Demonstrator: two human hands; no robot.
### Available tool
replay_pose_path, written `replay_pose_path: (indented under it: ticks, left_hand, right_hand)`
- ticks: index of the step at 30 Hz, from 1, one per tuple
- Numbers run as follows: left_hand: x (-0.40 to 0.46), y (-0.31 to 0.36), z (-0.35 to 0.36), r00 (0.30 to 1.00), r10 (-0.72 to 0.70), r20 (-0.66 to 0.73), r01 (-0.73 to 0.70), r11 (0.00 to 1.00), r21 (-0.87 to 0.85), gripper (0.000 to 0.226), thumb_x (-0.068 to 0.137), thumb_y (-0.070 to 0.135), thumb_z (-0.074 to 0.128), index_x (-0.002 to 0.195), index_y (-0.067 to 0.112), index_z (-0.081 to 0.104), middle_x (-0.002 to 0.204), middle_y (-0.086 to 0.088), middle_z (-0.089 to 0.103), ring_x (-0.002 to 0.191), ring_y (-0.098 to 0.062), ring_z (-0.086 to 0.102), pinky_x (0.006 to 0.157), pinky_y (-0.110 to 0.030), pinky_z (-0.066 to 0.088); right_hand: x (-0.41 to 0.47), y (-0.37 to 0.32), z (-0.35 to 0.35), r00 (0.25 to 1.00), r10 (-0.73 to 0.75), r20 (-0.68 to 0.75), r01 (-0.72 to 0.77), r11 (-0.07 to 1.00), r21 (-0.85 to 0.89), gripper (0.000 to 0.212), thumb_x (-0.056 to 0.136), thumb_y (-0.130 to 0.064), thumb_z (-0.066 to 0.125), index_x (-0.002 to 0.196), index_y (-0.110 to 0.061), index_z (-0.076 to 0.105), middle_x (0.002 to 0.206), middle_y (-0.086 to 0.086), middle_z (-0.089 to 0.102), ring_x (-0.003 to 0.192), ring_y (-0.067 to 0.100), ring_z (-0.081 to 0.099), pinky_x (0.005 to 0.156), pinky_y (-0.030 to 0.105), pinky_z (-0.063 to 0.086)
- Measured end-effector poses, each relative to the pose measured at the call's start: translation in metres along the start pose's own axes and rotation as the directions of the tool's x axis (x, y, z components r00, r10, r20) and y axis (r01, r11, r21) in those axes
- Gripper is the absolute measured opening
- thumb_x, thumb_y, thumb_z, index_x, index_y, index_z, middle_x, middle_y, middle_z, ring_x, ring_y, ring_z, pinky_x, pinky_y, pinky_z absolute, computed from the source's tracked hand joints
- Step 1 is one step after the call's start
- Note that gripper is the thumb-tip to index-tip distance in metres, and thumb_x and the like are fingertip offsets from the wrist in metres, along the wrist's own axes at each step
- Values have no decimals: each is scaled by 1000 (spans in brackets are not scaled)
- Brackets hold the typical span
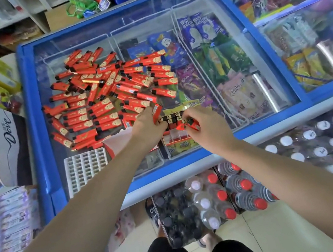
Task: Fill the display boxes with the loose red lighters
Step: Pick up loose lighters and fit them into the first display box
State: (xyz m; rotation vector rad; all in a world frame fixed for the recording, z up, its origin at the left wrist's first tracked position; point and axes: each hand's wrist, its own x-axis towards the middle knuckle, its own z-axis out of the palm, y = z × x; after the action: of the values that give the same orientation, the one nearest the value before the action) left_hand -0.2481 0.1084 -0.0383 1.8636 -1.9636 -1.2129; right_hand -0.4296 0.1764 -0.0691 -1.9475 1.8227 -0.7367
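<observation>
Several loose red lighters (110, 91) lie in a heap on the glass lid of a blue chest freezer (34, 125). A red display box (177, 137) with white dividers stands near the lid's front edge; a few lighters (171, 119) stand upright in its far row. My left hand (149, 126) holds a red lighter (156, 112) at the box's left side. My right hand (205, 126) pinches another red lighter (189, 124) just over the box's right part. An empty white divider tray (86, 169) lies to the left of the box.
Under the freezer glass lie packs of ice cream (220, 58). Shrink-wrapped water bottles (226, 192) stand on the floor at the freezer's front, more at the right (327, 144). Snack boxes and a Dove display (6, 138) crowd the left side.
</observation>
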Motion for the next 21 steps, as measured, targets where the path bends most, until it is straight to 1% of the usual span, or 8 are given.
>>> replay_pose_path:
  ticks: [2, 4, 6, 9, 13, 15, 20, 21]
  left_hand:
    - [1, -2, 3, 1000, -4, 25, 3, 1000, 21, 21, 95, 22, 65, 102, 13, 48, 86, 0, 51, 70, -17, 49, 52, -30, 33]
    - [1, -3, 4, 999, -8, 31, 8, 1000, 18, 24, 94, 23, 66, 105, 13, 47, 89, -3, 53, 69, -17, 50, 52, -29, 34]
    - [1, -3, 5, 1000, -4, 22, 4, 1000, 10, 26, 93, 23, 67, 106, 14, 46, 90, -4, 54, 70, -17, 52, 52, -29, 34]
    - [1, -3, 8, 1000, -11, 20, 11, 1000, -2, 29, 92, 23, 68, 108, 17, 44, 89, 1, 54, 69, -10, 52, 52, -24, 32]
    - [0, -4, 11, 1000, -26, 13, 26, 1000, -12, 37, 88, 27, 69, 114, 20, 43, 99, -1, 58, 83, -18, 57, 56, -29, 36]
    - [1, -4, 11, 999, -37, 14, 37, 999, -29, 33, 88, 26, 67, 111, 20, 43, 98, 0, 57, 81, -15, 54, 56, -28, 35]
    - [0, -4, 7, 998, -48, 48, 52, 995, -87, 20, 94, 30, 60, 105, 20, 46, 94, -1, 57, 78, -18, 55, 57, -30, 35]
    - [0, -4, 7, 997, -55, 54, 60, 994, -94, 18, 96, 31, 58, 104, 19, 46, 92, 0, 57, 76, -17, 54, 56, -30, 36]
  right_hand:
    - [-1, 2, 10, 999, -25, -23, 24, 998, -66, 13, 91, -18, 69, 104, -21, 66, 102, -7, 67, 72, 16, 64, 52, 40, 55]
    - [-1, 5, 18, 999, -46, -18, 44, 991, -128, 13, 93, -19, 66, 106, -22, 65, 104, -8, 67, 70, 18, 65, 48, 39, 54]
    - [-1, 6, 25, 998, -64, -14, 61, 983, -171, 12, 93, -19, 65, 106, -21, 65, 101, -7, 67, 65, 20, 64, 44, 38, 52]
    - [-1, 2, 30, 996, -80, -38, 72, 979, -189, 12, 91, -15, 69, 103, -18, 67, 94, -3, 67, 63, 20, 63, 42, 36, 50]
    - [-3, -3, 34, 992, -112, -57, 96, 968, -233, 13, 89, -13, 72, 101, -17, 68, 87, -2, 66, 56, 21, 61, 38, 31, 45]
    - [-4, -5, 36, 990, -125, -63, 105, 961, -258, 13, 88, -12, 72, 100, -16, 68, 87, -1, 67, 54, 20, 59, 37, 27, 41]
    - [0, -6, 38, 986, -153, -66, 125, 940, -317, 13, 88, -11, 69, 100, -16, 68, 84, -2, 66, 50, 19, 55, 40, 20, 26]
    - [0, -6, 38, 985, -158, -69, 128, 936, -329, 13, 89, -11, 69, 100, -16, 69, 83, -2, 66, 50, 19, 54, 39, 20, 27]
